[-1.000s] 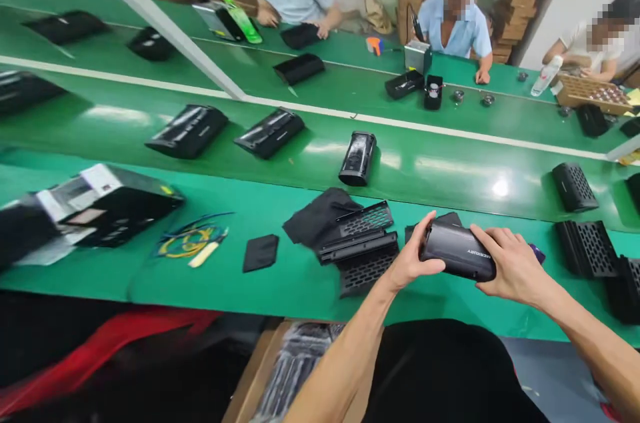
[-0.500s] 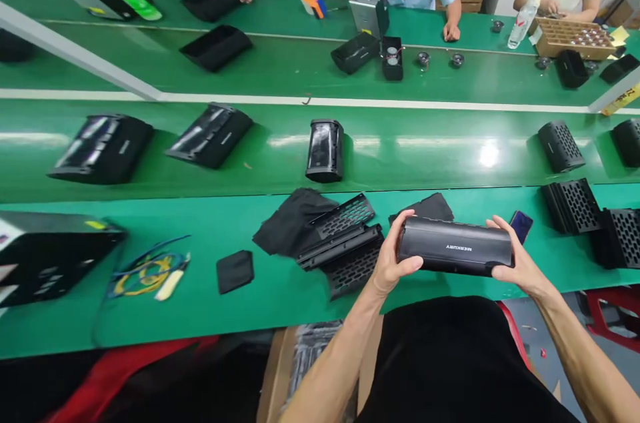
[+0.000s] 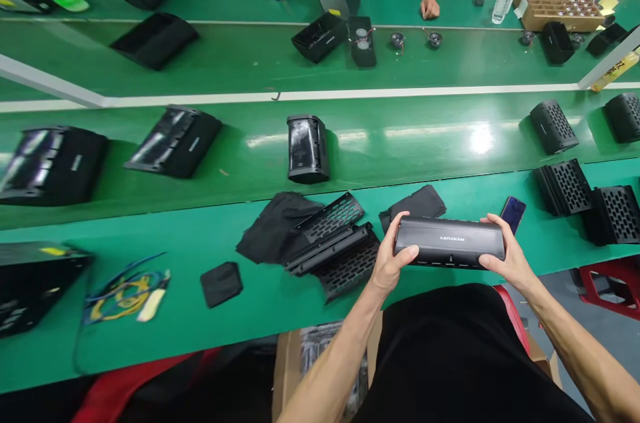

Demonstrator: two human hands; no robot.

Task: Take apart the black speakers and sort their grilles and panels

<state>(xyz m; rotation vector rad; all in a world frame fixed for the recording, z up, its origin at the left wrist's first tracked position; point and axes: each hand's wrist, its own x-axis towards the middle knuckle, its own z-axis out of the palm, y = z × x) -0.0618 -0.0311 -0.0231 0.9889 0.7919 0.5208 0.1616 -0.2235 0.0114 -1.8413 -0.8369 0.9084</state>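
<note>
A long black speaker housing marked MERKURY is held level above the near bench edge, its lettering upside down to me. My left hand grips its left end, thumb on the near face and fingers over the far side. At the other end, my right hand is closed round it in the same way. Left of my hands lie perforated black grilles partly on a black cloth. Just behind the housing is another folded black cloth. What the housing's underside looks like is hidden.
A phone and stacked grilles lie to the right. Across the green belt stand black speaker housings. Tangled cables and a small black cloth lie left. Co-workers sit at the far bench beside a divided box.
My view has shifted, so most of the bench appears further left. The housing has tilted slightly in my hands, and small slots now show along its near edge. Both hands keep their grip.
</note>
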